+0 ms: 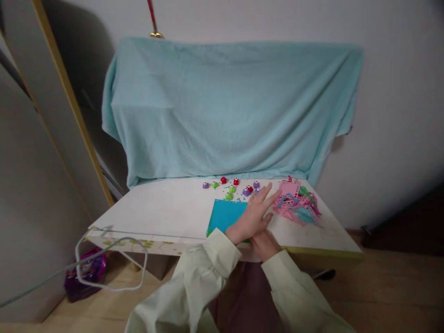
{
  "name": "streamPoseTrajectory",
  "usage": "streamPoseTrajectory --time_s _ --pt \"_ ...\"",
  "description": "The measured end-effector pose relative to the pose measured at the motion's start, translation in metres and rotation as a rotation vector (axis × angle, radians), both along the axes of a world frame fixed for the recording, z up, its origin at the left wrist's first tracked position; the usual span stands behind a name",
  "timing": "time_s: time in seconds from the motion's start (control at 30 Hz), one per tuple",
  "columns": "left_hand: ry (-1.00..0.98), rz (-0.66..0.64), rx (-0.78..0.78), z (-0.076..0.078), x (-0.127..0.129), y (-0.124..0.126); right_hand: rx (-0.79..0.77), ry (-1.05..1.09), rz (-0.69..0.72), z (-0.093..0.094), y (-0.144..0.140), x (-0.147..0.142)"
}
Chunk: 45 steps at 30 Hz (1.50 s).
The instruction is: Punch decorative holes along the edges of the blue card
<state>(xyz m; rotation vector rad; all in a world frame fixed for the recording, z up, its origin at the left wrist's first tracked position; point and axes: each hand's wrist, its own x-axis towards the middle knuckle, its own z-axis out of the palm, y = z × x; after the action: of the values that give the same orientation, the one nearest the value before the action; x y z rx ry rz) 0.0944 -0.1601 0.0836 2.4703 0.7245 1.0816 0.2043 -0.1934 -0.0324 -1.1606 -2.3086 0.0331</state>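
Over blue sheet (pixel 227 215), left hand (pixel 255 212), grip spread; right hand (pixel 266 245) beneath, can't tell grip.

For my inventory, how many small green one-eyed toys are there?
3: the left green toy, beside a purple toy; the right green toy; the nearest green toy, just beyond the rectangular blue sheet. The left hand may hide more.

Dim light; shadowed upper left; slight blur.
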Motion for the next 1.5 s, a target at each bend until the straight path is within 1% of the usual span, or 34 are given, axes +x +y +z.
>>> streamPoseTrajectory --time_s 0.03,0.1,0.2,0.27,0.3,0.37,0.4,0.5,0.57,0.63,0.77,0.87,0.97,1.07,1.17,1.27,1.37,1.5 --pt "0.045 0.024 0.031 -0.001 -0.004 0.001 -0.002 0.003 -0.001 0.001 -0.001 -0.001" --pt "0.128 0.074 0.052 -0.007 -0.029 0.006 -0.014 0.02 0.03 0.008 -0.003 -0.002" --pt "0.208 0.119 -0.009 -0.024 -0.09 0.011 -0.047 0.073 0.077 0.02 -0.006 -0.003" --pt "0.285 0.15 -0.057 -0.038 -0.13 0.009 -0.059 0.11 0.084 0.024 -0.007 -0.003" --pt "0.332 0.162 -0.069 -0.045 -0.145 0.007 -0.061 0.124 0.084 0.025 -0.007 -0.003" --pt "0.413 0.167 -0.07 -0.057 -0.165 -0.002 -0.061 0.137 0.087 0.025 -0.006 -0.003" --pt "0.418 0.2 -0.054 -0.063 -0.169 -0.007 -0.057 0.136 0.085 0.026 -0.006 -0.003" --pt "0.392 0.315 -0.004 -0.074 -0.165 -0.017 -0.011 0.114 0.029 0.027 -0.007 -0.009" --pt "0.379 0.348 0.023 -0.077 -0.16 -0.019 0.041 0.093 -0.007 0.029 -0.011 -0.018" --pt "0.386 0.318 0.047 -0.078 -0.159 -0.017 0.081 0.066 0.001 0.029 -0.015 -0.029" --pt "0.397 0.194 0.089 -0.075 -0.165 -0.011 0.13 0.038 0.026 0.029 -0.015 -0.055" --pt "0.417 0.201 0.121 -0.071 -0.168 -0.014 0.144 0.063 0.003 0.029 -0.011 -0.07" --pt "0.476 0.22 0.179 -0.064 -0.164 -0.022 0.146 0.132 -0.004 0.031 -0.007 -0.078" --pt "0.456 0.241 0.216 -0.059 -0.163 -0.027 0.131 0.217 0.043 0.032 -0.004 -0.073" --pt "0.393 0.269 0.226 -0.057 -0.167 -0.026 0.107 0.302 0.087 0.033 -0.001 -0.057" --pt "0.449 0.27 0.268 -0.055 -0.166 -0.028 0.103 0.304 0.038 0.035 -0.003 -0.041" --pt "0.591 0.261 0.329 -0.049 -0.151 -0.037 0.096 0.218 0.0 0.038 -0.009 -0.035" --pt "0.681 0.289 0.36 -0.042 -0.124 -0.052 0.09 0.157 0.046 0.038 -0.02 -0.033"
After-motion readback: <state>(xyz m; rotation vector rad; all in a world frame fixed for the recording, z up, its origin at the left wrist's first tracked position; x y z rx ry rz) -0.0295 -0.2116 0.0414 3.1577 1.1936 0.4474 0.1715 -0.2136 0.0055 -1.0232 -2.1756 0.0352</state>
